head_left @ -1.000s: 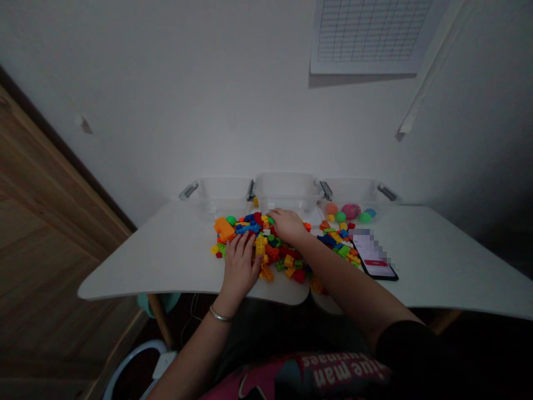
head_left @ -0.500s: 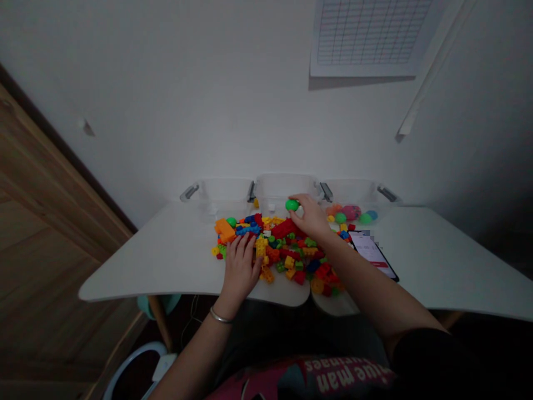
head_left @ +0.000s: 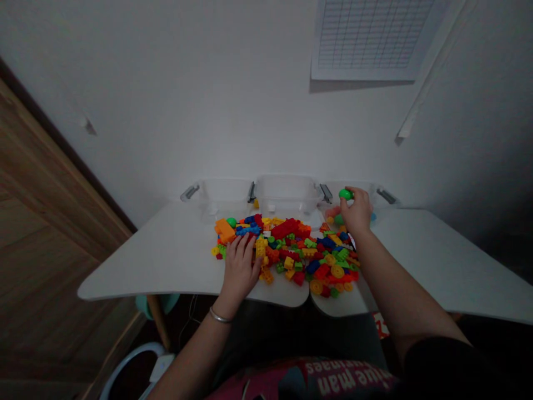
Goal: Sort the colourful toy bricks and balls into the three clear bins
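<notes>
My right hand (head_left: 357, 210) grips a green ball (head_left: 345, 194) between thumb and fingers, held above the right clear plastic bin (head_left: 353, 188). Colourful pieces lie low in that bin, partly hidden by my hand. My left hand (head_left: 240, 261) rests with its fingers stretched out over the left part of a pile of toy building bricks (head_left: 287, 258). Close to its fingertips are an orange brick (head_left: 225, 230) and a yellow brick piece (head_left: 261, 247). Another green ball (head_left: 231, 221) sits at the pile's back left edge.
A middle clear bin (head_left: 287, 191) and a left clear bin (head_left: 227, 194) stand beside the right one, against the wall. The white table (head_left: 158, 261) has a notch in its front edge near my body. A printed grid sheet (head_left: 370, 41) hangs on the wall.
My right hand has carried the green ball rightward, from in front of the middle bin to above the right bin. Its arm now covers the phone. My left hand has stayed in place.
</notes>
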A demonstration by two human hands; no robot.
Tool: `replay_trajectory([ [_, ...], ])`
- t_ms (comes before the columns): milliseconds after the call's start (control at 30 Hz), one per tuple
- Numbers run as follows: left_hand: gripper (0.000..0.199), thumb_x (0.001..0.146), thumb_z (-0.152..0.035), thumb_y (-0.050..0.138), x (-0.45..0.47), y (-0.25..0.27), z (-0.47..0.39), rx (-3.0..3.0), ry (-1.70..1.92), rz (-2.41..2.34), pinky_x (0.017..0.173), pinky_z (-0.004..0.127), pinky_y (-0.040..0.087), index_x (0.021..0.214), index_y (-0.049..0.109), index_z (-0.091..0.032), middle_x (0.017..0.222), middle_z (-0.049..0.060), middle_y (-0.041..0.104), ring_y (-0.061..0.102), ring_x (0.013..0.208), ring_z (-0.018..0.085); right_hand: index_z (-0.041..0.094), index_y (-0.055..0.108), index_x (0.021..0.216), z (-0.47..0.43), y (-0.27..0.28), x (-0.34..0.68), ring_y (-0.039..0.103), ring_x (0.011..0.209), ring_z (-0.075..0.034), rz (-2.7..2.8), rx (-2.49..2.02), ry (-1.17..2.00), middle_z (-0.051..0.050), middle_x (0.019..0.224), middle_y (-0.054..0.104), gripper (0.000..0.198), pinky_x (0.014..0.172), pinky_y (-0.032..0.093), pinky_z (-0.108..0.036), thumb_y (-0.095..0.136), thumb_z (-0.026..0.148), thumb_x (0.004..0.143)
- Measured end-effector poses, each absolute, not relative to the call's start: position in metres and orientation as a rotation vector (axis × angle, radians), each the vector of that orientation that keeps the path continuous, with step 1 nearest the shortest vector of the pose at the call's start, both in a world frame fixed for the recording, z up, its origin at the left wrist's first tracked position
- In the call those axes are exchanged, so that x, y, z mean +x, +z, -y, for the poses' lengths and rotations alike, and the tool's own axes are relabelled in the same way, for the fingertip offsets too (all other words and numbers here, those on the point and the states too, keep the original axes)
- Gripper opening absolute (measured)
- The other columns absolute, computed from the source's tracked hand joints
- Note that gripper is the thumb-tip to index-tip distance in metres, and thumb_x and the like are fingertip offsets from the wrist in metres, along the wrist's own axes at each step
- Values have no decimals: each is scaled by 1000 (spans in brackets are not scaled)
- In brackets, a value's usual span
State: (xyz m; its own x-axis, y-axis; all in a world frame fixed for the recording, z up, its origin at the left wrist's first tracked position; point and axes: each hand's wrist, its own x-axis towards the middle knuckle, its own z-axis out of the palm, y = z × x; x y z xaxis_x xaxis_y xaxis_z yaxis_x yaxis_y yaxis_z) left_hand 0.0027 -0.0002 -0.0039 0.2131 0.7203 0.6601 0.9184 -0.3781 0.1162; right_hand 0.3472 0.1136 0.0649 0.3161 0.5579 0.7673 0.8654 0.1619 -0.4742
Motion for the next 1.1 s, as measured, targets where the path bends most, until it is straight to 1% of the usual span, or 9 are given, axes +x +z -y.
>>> replay_trajectory([
  [167,51,92,-34,46,3,-3,0,-2193,-934,1549,112,55,28,138,47,-12,143,15,48,39,130,33,18,62,112,-119,57,350,56,108,-27,1353,-1571,-317,-13,112,64,37,94,43,-46,48,27,78],
  [400,51,92,-35,46,3,-4,1,-2194,-940,1555,113,56,27,139,46,-14,143,15,48,39,131,33,15,61,114,-122,53,353,60,89,-24,1382,-1581,-297,-13,107,64,41,92,43,-46,50,26,76],
  [567,51,91,-34,47,3,-3,0,-2197,-937,1556,112,56,27,138,46,-13,143,15,48,39,131,33,16,63,109,-114,64,345,59,90,-24,1345,-1463,-278,-12,103,65,38,89,46,-45,52,28,75],
  [700,51,92,-34,46,4,-1,0,-2210,-927,1565,112,55,28,138,46,-13,143,15,48,38,131,33,18,65,103,-101,78,322,62,81,-20,1423,-1297,-72,-10,101,68,30,76,52,-37,51,30,80],
  [767,51,92,-34,47,5,-1,0,-2212,-937,1571,112,55,28,138,46,-14,143,15,48,38,132,32,19,65,103,-94,83,306,64,78,-19,1550,-1225,97,-7,94,70,28,72,53,-34,49,31,83],
  [833,51,92,-35,47,5,-1,0,-2210,-946,1573,112,56,28,138,46,-14,142,15,48,38,132,32,20,66,101,-89,83,290,66,83,-19,1771,-1188,188,-5,93,71,24,77,54,-35,51,29,84],
  [900,51,92,-34,47,6,-2,0,-2207,-946,1569,113,56,27,138,46,-14,143,15,48,37,132,33,20,67,102,-85,79,275,65,96,-21,2035,-1182,171,-7,103,71,23,89,51,-39,57,24,82],
  [967,51,92,-34,47,5,-2,0,-2205,-939,1558,113,56,27,138,46,-13,143,15,48,37,132,33,19,66,109,-84,72,263,62,108,-24,2235,-1214,122,-10,115,69,30,99,46,-42,62,20,79],
  [1100,51,92,-34,47,4,-2,0,-2206,-939,1544,112,55,28,138,46,-12,143,15,48,38,132,33,17,59,123,-86,59,250,56,119,-27,2382,-1287,64,-13,128,62,48,104,41,-45,68,19,76],
])
